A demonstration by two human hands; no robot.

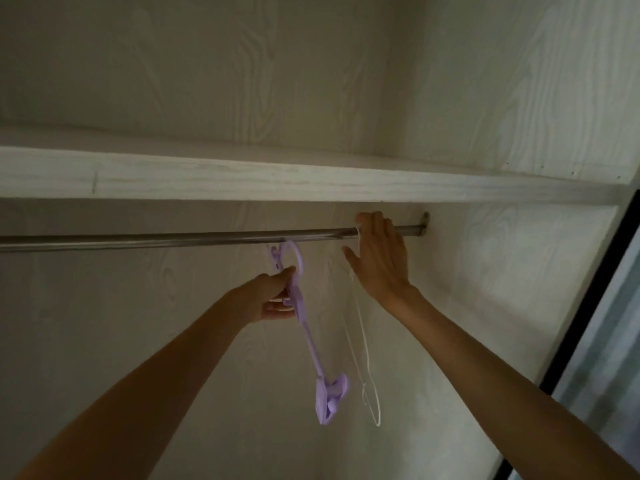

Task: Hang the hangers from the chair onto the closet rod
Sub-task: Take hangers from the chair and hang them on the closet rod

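A metal closet rod [180, 239] runs across the view under a shelf. A purple clip hanger [304, 327] hangs tilted, its hook just under the rod; whether the hook is over the rod I cannot tell. My left hand [273, 299] grips the purple hanger just below its hook. A thin white wire hanger [363, 341] hangs from the rod near the right end. My right hand [379, 254] is up at the rod beside the white hanger, fingers straight, fingertips touching the rod. The chair is out of view.
A white wood-grain shelf [311, 181] sits just above the rod. The closet's back wall [138, 341] and right side wall [519, 271] close the space in. A dark door frame edge [595, 306] runs down the right.
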